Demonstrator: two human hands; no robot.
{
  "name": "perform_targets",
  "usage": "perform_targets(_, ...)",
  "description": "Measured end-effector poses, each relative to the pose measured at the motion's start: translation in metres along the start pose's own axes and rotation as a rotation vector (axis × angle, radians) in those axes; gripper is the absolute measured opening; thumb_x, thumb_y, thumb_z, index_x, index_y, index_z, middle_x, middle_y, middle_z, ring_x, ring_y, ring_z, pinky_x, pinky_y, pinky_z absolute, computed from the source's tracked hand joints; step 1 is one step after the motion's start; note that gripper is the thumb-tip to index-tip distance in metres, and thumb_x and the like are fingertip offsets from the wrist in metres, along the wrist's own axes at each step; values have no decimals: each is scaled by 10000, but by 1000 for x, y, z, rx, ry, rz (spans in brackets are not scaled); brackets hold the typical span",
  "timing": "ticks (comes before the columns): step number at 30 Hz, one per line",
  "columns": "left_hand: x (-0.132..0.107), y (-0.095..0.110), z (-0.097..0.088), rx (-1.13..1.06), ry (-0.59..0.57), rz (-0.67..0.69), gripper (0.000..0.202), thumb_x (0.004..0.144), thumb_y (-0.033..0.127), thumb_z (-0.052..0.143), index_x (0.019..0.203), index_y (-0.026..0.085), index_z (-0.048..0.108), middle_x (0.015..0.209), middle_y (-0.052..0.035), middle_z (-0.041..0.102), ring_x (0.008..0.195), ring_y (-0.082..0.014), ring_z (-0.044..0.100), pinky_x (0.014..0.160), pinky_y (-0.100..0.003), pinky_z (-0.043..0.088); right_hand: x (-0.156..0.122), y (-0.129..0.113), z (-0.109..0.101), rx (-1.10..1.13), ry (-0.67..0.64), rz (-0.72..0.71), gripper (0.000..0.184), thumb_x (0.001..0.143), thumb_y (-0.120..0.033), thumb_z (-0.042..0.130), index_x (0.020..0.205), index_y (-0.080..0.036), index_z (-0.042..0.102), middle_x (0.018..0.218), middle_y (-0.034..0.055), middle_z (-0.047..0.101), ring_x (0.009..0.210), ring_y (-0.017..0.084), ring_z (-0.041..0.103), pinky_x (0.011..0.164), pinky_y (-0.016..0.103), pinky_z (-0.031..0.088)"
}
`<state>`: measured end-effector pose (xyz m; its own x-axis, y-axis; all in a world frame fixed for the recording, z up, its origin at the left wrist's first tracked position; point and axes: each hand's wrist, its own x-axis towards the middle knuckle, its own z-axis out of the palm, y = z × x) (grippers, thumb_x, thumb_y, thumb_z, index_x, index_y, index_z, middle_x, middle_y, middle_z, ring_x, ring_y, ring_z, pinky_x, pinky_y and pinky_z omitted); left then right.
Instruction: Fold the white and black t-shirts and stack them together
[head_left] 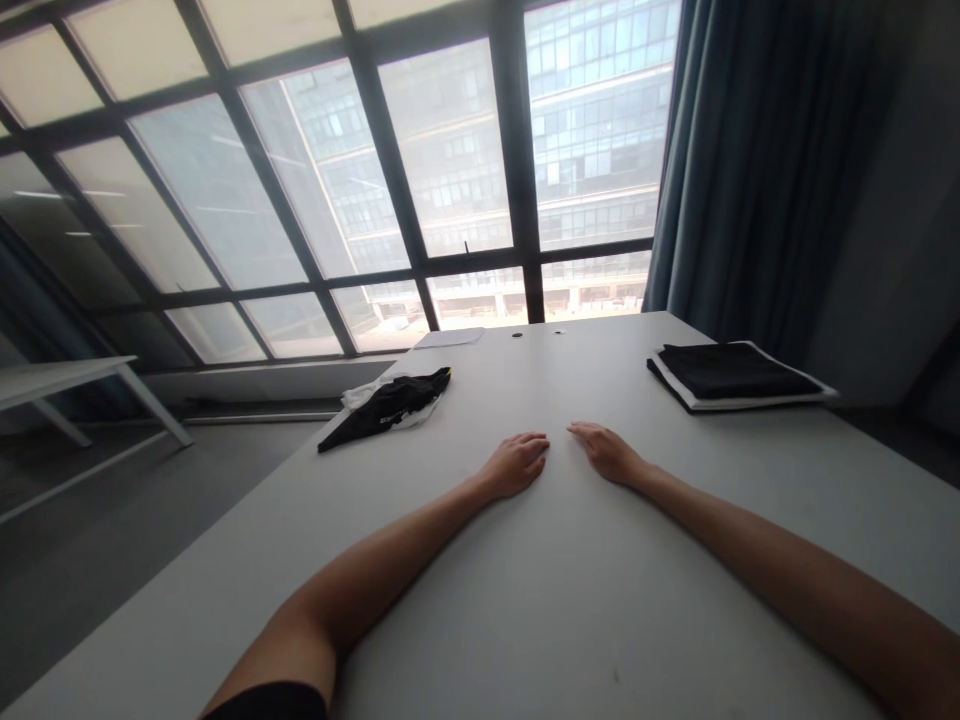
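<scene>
My left hand (pixel 516 464) rests palm down on the white table (pixel 480 600), its fingers lying flat and slightly bent, with nothing in it. A short gap to the right, my right hand (pixel 604 452) also lies on the tabletop, fingers stretched toward the left hand and holding nothing. Beyond my left hand is a crumpled black and white cloth bundle (pixel 394 405), apart from the fingers. To the right of my right hand sits a folded stack of black and white cloth (pixel 739 375), also untouched.
A flat pale sheet (pixel 448 338) lies at the table's far left corner. Two small round holes sit near the far edge. A second white table (pixel 67 375) stands at left. Large windows (pixel 450 150) and a dark blue curtain (pixel 720 170) are behind.
</scene>
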<state>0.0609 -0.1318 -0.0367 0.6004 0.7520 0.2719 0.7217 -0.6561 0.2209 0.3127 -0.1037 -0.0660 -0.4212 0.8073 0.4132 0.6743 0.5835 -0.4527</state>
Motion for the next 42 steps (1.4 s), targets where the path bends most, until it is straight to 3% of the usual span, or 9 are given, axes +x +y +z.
perform_targets(4,1,0,0,1,0,8,388,971,319,499,1329,241,628,1428,-40,593,1328,-221,528,1149,-374,400,1,0,-3,-45,-36,24,434,924,-119,418,1238,-169,713,1392,108,628,1334,228,549,1157,395,390)
perform_targets(13,3,-10,3,-12,9,12,382,970,316,507,1325,250,633,1412,-32,605,1308,-212,543,1141,-354,407,0,6,-6,-29,-63,-4,484,856,-95,457,1273,-159,694,1409,110,616,1347,221,535,1169,381,367)
perform_targets(16,7,-31,0,20,56,-8,391,955,288,514,1322,226,634,1378,-48,629,1269,-211,576,1128,-350,424,0,9,-4,3,-59,-11,484,841,-98,478,1262,-171,703,1404,105,620,1347,235,535,1172,401,363)
perform_targets(20,9,-84,-18,153,207,-155,411,940,246,511,1323,161,634,1394,-106,613,1301,-249,552,1146,-405,399,0,13,-1,27,-45,-24,473,837,-92,489,1244,-177,714,1398,103,625,1340,246,543,1169,409,371)
perform_targets(25,-13,-166,-53,333,417,-518,506,927,195,480,1422,127,559,1529,-133,481,1461,-303,354,1216,-500,247,0,14,0,4,-44,-28,472,845,-92,479,1247,-171,712,1394,106,628,1340,249,543,1164,403,383)
perform_targets(28,-31,-201,-63,284,442,-841,533,986,322,442,1504,199,479,1603,-122,370,1493,-349,276,1193,-601,218,-1,14,0,-4,-44,-22,470,844,-95,483,1246,-180,713,1393,98,630,1331,246,552,1163,399,385)
perform_targets(31,-38,-216,-62,202,382,-1011,538,1025,484,357,1517,291,460,1615,-119,347,1481,-379,292,1154,-670,213,-1,14,-1,-1,-35,-20,462,843,-105,493,1237,-193,717,1386,86,637,1323,241,559,1164,397,385)
perform_targets(35,-36,-221,-55,196,325,-998,556,1026,554,302,1530,353,425,1633,-102,314,1501,-364,250,1160,-670,169,-1,14,-1,15,-35,-26,458,841,-110,500,1233,-199,720,1385,82,638,1328,241,553,1167,394,381)
perform_targets(42,-34,-222,-52,212,317,-1009,530,1019,563,310,1437,341,549,1647,-100,280,1512,-377,212,1148,-693,162,-1,16,-1,-16,-42,-38,468,840,-102,486,1243,-180,710,1387,101,634,1328,241,554,1160,399,389)
